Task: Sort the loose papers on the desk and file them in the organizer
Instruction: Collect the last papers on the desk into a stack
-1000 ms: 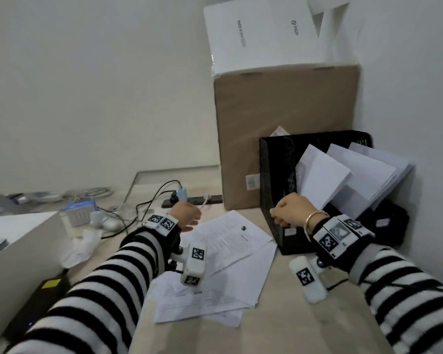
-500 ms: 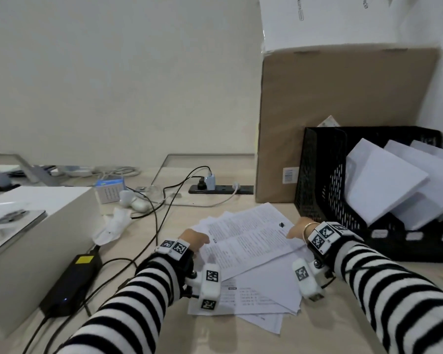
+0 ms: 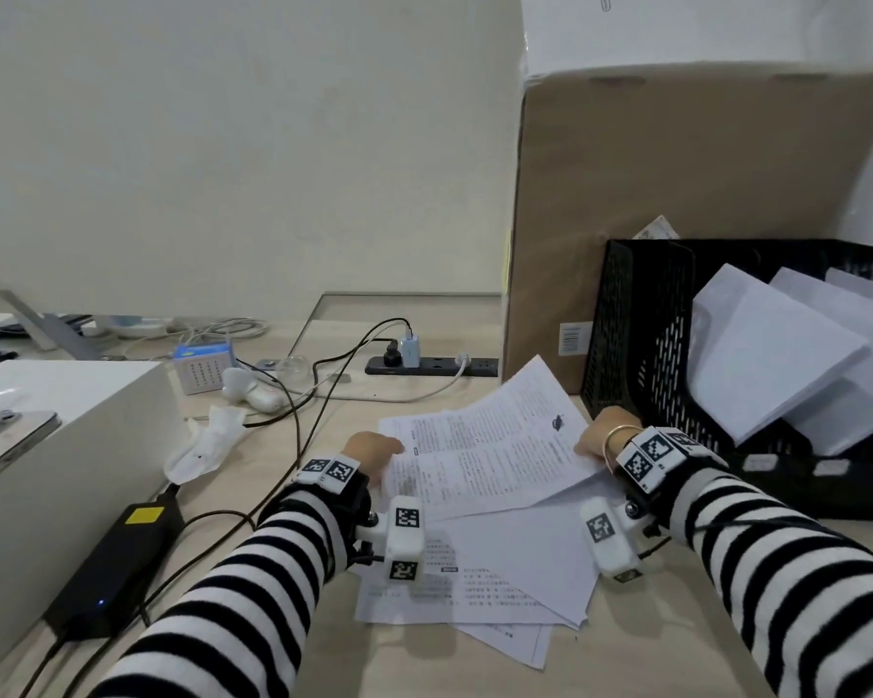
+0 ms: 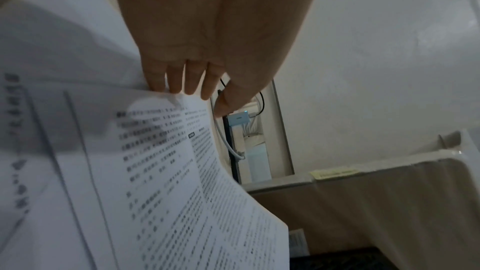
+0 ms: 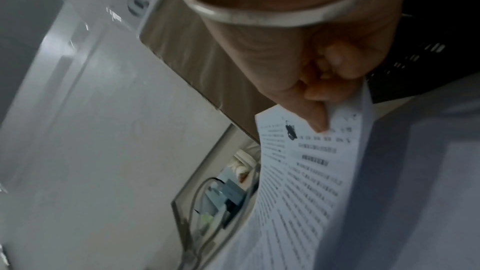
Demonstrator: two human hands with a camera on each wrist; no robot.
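White printed sheet (image 3: pixel 495 445) held at both ends, raised off the pile (image 3: pixel 500 571), far edge tilted up toward the box (image 3: pixel 676 219).

L hand (image 3: pixel 371 448): at sheet's left edge. Wrist view shows fingers (image 4: pixel 179 81) nearly straight, tips against the paper edge, thumb (image 4: pixel 228 100) apart on the other side. Loose contact, not a firm curl; whether the thumb presses the sheet can't be told.

R hand (image 3: pixel 603 433): at sheet's right edge, just beside the organizer (image 3: pixel 641 345). Wrist view shows thumb (image 5: pixel 311 114) laid on the printed face, fingers curled underneath. Firm pinch. Bangle (image 3: pixel 613 438) on that wrist.

Pile: several sheets, some printed, some blank side up, fanned unevenly on the desk (image 3: pixel 475 682) near the person, under and between both forearms.

Organizer: black mesh, right side of desk, standing against the box. Already holds white paper stacks (image 3: pixel 767 365) leaning right, corners sticking out past the front.

Box: brown cardboard, far right, with a white box (image 3: pixel 726 32) on top.

Other items, left half of desk: large white carton (image 3: pixel 61 435) at near left; black power brick (image 3: pixel 117 561) w/ yellow label beside it, cable (image 3: pixel 293 430) running far; crumpled white wrapper (image 3: pixel 202 445); power strip (image 3: pixel 429 365) w/ plugs at far centre.

Both sleeves striped blk/wht, marker-tagged wrist units on each.
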